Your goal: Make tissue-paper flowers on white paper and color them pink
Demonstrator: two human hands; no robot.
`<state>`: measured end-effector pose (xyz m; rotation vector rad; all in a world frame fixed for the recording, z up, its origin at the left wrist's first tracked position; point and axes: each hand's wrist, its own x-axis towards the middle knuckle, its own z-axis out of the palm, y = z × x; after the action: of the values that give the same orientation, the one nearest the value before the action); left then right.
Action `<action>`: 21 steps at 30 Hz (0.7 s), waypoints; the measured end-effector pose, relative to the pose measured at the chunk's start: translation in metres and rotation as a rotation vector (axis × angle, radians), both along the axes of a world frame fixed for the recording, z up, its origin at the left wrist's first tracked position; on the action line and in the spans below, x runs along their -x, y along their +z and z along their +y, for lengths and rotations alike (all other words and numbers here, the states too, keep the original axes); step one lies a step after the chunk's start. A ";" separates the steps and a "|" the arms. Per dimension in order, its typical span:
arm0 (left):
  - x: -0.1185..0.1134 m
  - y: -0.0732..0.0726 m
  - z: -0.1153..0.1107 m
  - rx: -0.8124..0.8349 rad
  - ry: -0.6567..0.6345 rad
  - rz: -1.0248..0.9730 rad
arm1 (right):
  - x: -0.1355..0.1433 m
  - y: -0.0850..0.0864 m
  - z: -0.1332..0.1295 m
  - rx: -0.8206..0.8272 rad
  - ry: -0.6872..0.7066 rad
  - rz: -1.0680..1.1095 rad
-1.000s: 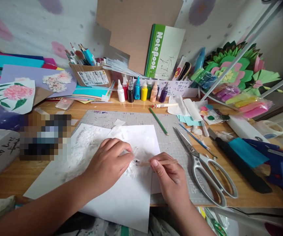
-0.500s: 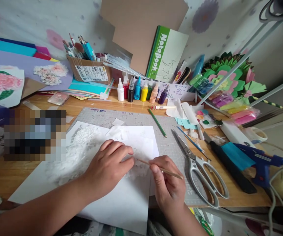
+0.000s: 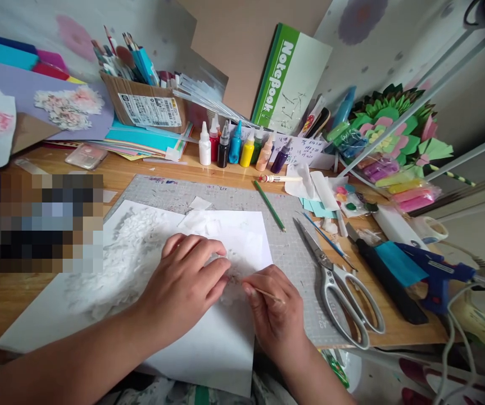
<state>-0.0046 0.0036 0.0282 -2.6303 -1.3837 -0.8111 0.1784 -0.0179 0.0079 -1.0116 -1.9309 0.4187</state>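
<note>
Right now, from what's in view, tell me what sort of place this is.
Most likely a craft desk, possibly at home: a row of small coloured bottles stands along the back, with large scissors and what looks like a blue glue gun lying to the right.

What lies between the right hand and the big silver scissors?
In the head view, only a bare stretch of grey cutting mat shows between the right hand, which holds a thin wooden stick, and the silver scissors.
</note>
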 end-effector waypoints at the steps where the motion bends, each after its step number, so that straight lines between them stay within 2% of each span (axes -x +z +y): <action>1: 0.000 -0.001 0.000 0.008 -0.003 -0.001 | -0.001 0.000 -0.001 0.009 -0.002 -0.002; 3: 0.000 -0.003 0.000 0.019 -0.008 0.003 | -0.003 0.000 -0.005 0.022 -0.001 0.026; 8: 0.002 -0.007 0.000 0.025 -0.022 0.006 | -0.009 -0.002 -0.008 0.046 -0.083 0.314; 15: 0.002 -0.003 -0.003 0.119 -0.039 -0.032 | -0.008 0.006 0.001 0.110 0.035 0.190; 21: 0.003 -0.007 -0.006 0.116 -0.072 -0.077 | -0.011 0.004 0.001 0.176 0.048 0.277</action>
<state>-0.0080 -0.0026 0.0211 -2.7789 -1.4018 -0.8756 0.1893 -0.0169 0.0122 -0.9632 -1.6933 0.7277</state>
